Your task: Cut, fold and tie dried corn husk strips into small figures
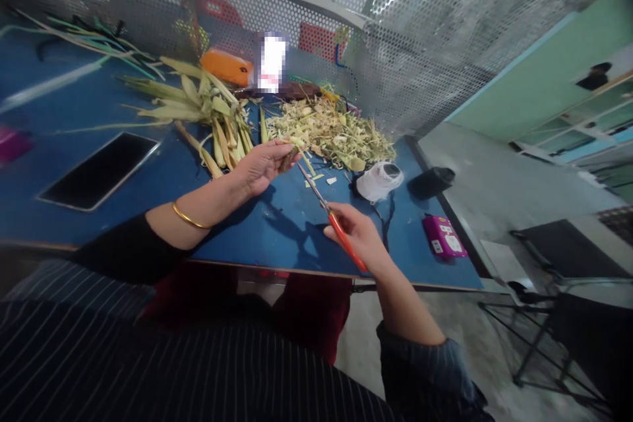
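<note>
My left hand (267,166) is closed on a pale green piece of husk (297,143) above the blue table (257,231). In my right hand (361,234) are scissors (346,241) with red-orange handles, their blades pointing up and left to just beside my left fingertips. Whether the blades are apart is too small to tell. Behind my left hand lie long green and tan husks (222,122). A heap of small cut husk pieces (331,128) spreads behind the scissors, with a few scraps on the table near the blade tips.
A dark phone (99,171) lies at the left. An orange packet (225,67) sits at the back. Toward the right stand a white-wrapped roll (380,181), a black cylinder (431,182) and a purple box (444,236). A perforated metal screen (297,3) borders the table's far side.
</note>
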Demonstrator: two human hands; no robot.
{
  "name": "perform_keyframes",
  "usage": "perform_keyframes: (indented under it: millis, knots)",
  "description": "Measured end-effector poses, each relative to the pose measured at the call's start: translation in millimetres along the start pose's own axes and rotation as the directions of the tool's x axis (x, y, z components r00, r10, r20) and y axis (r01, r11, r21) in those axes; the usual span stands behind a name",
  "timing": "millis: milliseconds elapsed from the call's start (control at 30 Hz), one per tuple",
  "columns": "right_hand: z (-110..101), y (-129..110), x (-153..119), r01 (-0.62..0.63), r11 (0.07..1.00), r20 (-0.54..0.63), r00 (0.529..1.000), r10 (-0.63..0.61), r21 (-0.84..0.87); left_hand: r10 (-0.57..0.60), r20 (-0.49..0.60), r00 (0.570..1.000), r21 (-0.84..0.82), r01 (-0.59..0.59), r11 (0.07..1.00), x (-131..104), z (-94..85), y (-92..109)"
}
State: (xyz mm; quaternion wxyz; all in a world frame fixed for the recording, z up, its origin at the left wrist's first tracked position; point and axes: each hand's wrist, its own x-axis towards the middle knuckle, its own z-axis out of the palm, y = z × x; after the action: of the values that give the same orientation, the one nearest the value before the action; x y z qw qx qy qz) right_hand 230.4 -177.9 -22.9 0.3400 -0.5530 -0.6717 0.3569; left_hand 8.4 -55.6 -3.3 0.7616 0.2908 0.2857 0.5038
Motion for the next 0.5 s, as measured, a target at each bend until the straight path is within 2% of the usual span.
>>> perform_keyframes:
  millis: [133, 300, 500]
  knots:
    - [3, 3, 7, 0.023, 0.997, -0.094, 0.995, -0.030, -0.074, 0.016, -0.007, 1.000, -0.067, -0.016, 0.998, -2, 2.9, -4]
    - [8, -7, 11, 0.017, 0.989, -0.200, 0.979, -0.046, -0.147, 0.013, -0.037, 0.999, -0.155, -0.018, 0.988, -9, 11.3, -4]
    - [11, -12, 12, 0.050, 0.982, -0.228, 0.969, -0.092, -0.183, 0.012, -0.040, 0.999, -0.172, -0.019, 0.985, -12, 14.6, -5]
